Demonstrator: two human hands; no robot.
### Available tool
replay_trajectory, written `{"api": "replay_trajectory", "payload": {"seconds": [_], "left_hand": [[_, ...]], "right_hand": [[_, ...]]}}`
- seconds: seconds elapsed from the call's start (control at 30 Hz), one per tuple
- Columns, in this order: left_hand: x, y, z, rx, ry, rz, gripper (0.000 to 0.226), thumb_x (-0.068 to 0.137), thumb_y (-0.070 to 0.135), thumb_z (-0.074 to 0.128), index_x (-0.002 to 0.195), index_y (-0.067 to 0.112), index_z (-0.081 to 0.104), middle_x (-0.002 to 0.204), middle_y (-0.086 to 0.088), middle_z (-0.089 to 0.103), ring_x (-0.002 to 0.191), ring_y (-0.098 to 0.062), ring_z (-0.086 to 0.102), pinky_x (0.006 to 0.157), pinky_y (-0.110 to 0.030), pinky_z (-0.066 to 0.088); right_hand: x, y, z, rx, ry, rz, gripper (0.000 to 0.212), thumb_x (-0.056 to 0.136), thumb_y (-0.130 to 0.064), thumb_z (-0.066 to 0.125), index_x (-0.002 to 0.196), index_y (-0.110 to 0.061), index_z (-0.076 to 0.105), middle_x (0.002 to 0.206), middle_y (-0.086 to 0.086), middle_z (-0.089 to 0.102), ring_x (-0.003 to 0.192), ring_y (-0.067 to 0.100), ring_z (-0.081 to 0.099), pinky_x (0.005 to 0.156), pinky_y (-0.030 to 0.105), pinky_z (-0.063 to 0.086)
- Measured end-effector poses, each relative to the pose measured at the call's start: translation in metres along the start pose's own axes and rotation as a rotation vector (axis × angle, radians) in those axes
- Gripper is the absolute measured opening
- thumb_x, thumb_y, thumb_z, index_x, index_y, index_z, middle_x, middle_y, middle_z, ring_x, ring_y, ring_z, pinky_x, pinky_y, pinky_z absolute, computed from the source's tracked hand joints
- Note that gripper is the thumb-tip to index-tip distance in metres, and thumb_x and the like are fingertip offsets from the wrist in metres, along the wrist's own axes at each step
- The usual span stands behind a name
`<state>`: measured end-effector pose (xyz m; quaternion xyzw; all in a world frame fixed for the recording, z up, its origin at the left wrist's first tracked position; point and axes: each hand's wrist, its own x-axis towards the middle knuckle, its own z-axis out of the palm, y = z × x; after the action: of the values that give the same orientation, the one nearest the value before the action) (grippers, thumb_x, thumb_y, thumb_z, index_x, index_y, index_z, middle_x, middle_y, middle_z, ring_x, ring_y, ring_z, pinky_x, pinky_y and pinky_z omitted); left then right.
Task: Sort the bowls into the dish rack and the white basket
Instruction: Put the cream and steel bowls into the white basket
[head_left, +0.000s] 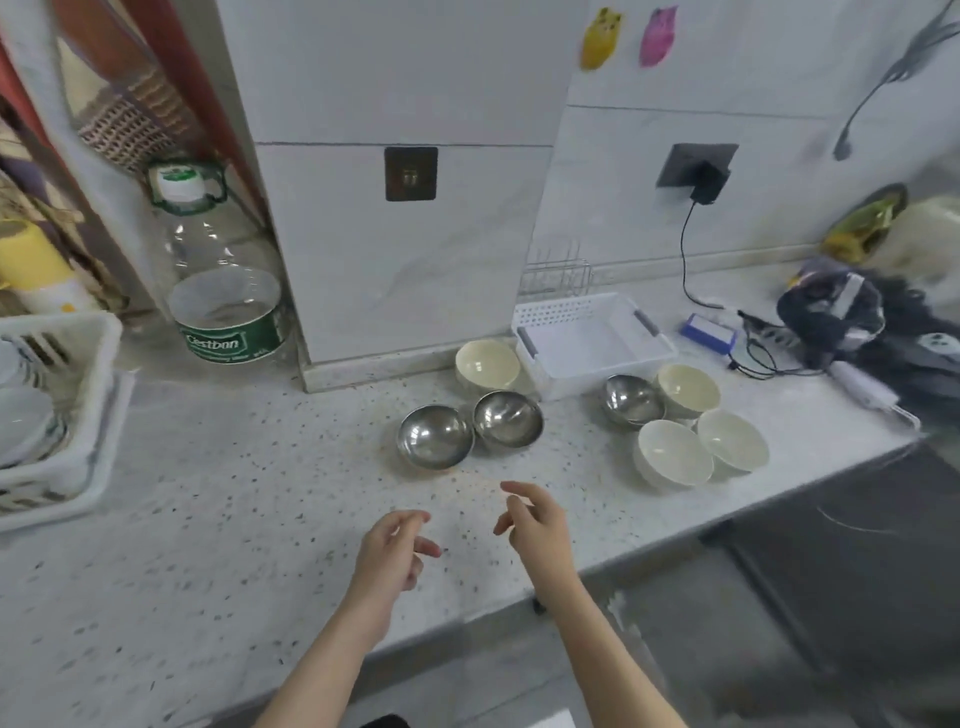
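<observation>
Head view showed both hands above the speckled counter (218, 519), holding nothing. Left hand (392, 553) had its fingers loosely curled and apart; right hand (535, 525) likewise, half open. At twelve o'clock from the hands sat two steel bowls (435, 435) (508, 418), touching, with a cream bowl (487, 364) just behind them. At one o'clock the white basket (597, 345) stood empty, the wire dish rack (556, 275) behind it against the wall. At two o'clock a third steel bowl (631, 399) and three more cream bowls (687, 389) (674, 453) (732, 440) were clustered. At ten o'clock stood a water bottle (223, 280).
</observation>
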<state>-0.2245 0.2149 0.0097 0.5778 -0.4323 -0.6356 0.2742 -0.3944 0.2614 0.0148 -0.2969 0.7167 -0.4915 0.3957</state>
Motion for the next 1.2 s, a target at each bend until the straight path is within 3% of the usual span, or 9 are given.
{"api": "replay_trajectory", "payload": {"seconds": [0.2,0.4,0.57,0.73,0.83,0.97,1.2], "left_hand": [[0.005,-0.001,0.075,0.107,-0.189,-0.067,0.016,0.099,0.027,0.051,0.108,0.018,0.061,0.084,-0.009,0.074,0.053,-0.012,0.045,0.046,-0.021,0.036],[0.036,0.015,0.160,0.162,-0.342,-0.142,0.016,0.096,0.036,0.052,0.108,0.027,0.055,0.090,-0.003,0.077,0.057,-0.011,0.047,0.047,-0.020,0.037],[0.067,0.026,0.238,0.196,-0.442,-0.201,0.043,0.094,0.042,0.055,0.132,0.027,0.041,0.099,-0.004,0.074,0.058,-0.011,0.048,0.043,-0.018,0.034],[0.090,0.024,0.297,0.202,-0.443,-0.254,0.069,0.092,0.046,0.058,0.149,0.028,0.023,0.101,-0.005,0.072,0.063,-0.013,0.051,0.041,-0.018,0.034],[0.095,0.020,0.314,0.158,-0.418,-0.302,0.065,0.092,0.042,0.059,0.146,0.029,0.026,0.098,-0.007,0.074,0.057,-0.012,0.051,0.041,-0.019,0.033],[0.102,0.019,0.329,0.106,-0.399,-0.324,0.050,0.091,0.039,0.061,0.135,0.035,0.038,0.092,-0.007,0.078,0.056,-0.012,0.054,0.042,-0.020,0.036],[0.105,0.007,0.345,0.022,-0.278,-0.383,0.047,0.092,0.022,0.061,0.130,0.039,0.038,0.081,-0.013,0.078,0.055,-0.015,0.057,0.037,-0.021,0.032]], "right_hand": [[0.016,0.014,-0.058,0.166,0.213,0.098,0.023,0.096,-0.017,0.048,0.102,-0.028,0.067,0.060,-0.002,0.065,0.050,0.005,0.048,0.051,0.020,0.041],[0.059,0.027,-0.141,0.386,0.612,0.240,0.021,0.093,-0.028,0.055,0.106,-0.015,0.067,0.067,0.004,0.062,0.056,0.014,0.040,0.056,0.027,0.035],[0.100,0.032,-0.208,0.436,0.818,0.296,0.035,0.092,-0.027,0.049,0.123,-0.012,0.056,0.077,0.004,0.064,0.059,0.012,0.040,0.057,0.025,0.034],[0.138,0.033,-0.251,0.348,0.710,0.474,0.032,0.094,-0.033,0.051,0.113,-0.007,0.050,0.089,0.013,0.069,0.050,0.013,0.033,0.047,0.026,0.029],[0.149,0.035,-0.263,0.314,0.638,0.560,0.026,0.093,-0.029,0.049,0.107,-0.008,0.047,0.092,0.016,0.072,0.049,0.015,0.033,0.045,0.026,0.028],[0.163,0.042,-0.278,0.314,0.577,0.618,0.031,0.093,-0.029,0.050,0.117,-0.008,0.047,0.096,0.018,0.073,0.051,0.016,0.037,0.044,0.025,0.028],[0.171,0.054,-0.297,0.320,0.486,0.569,0.037,0.090,-0.021,0.051,0.125,-0.010,0.047,0.100,0.013,0.072,0.063,0.017,0.049,0.042,0.023,0.032]]}}
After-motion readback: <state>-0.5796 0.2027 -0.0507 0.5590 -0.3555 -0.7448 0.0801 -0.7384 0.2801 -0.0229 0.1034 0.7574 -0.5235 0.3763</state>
